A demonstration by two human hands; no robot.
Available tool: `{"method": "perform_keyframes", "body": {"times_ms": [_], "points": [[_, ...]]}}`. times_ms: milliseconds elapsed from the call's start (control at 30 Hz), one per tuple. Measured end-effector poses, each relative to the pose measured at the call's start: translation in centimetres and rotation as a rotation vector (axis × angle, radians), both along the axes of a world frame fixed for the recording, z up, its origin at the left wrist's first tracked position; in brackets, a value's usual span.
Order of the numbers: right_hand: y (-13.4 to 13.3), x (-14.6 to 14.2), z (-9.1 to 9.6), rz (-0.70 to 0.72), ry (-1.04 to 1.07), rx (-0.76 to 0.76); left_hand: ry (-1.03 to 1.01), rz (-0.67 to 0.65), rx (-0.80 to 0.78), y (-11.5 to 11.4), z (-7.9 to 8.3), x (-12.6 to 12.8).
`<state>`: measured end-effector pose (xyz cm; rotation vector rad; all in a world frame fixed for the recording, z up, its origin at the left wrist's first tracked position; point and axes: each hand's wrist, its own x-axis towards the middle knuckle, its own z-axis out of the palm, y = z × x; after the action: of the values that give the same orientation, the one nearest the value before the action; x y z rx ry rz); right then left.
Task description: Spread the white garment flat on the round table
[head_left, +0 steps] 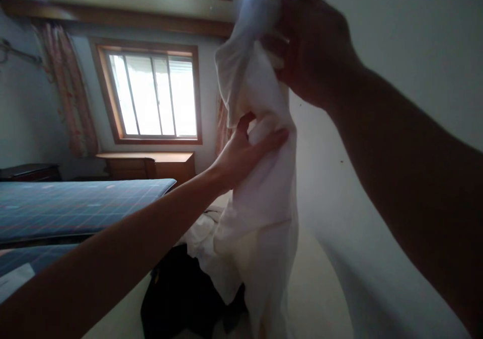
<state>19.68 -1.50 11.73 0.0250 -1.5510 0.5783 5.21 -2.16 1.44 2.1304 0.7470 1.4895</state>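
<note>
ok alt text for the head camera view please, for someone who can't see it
White cloth hangs from a person's right hand near its top, while the left hand grips it lower down. Behind, at picture left, are a blue plaid mattress and a bright window; black cloth lies below.

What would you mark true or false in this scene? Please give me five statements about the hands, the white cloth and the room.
1. The left hand and right hand both hold the white cloth. True.
2. The right hand is lower than the left hand. False: the right hand is higher.
3. Something black shows below the left hand. True.
4. The window has a blue frame. False: the window has a brown frame.
5. The curtain left of the window is patterned. True.
</note>
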Motion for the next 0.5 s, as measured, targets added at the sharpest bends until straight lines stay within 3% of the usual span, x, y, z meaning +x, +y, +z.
{"method": "perform_keyframes", "body": {"times_ms": [67, 200, 367, 433, 500], "points": [[0.4, 0.8, -1.5, -0.023, 0.008, -0.008, -0.043, -0.033, 0.058, -0.3, 0.2, 0.5], [1.2, 3.4, -3.5, -0.278, 0.087, 0.009, -0.159, 0.008, 0.163, -0.2, 1.9, 0.2], [2.7, 8.3, -3.9, -0.507, 0.332, 0.181, -0.291, 0.220, 0.224, -0.3, 5.2, -1.9], [3.0, 9.6, -4.0, -0.565, 0.362, 0.204, -0.368, 0.276, 0.264, -0.4, 5.8, -2.4], [2.8, 10.0, -4.1, -0.581, 0.337, 0.156, -0.308, 0.244, 0.168, -0.3, 5.6, -2.4]]}}
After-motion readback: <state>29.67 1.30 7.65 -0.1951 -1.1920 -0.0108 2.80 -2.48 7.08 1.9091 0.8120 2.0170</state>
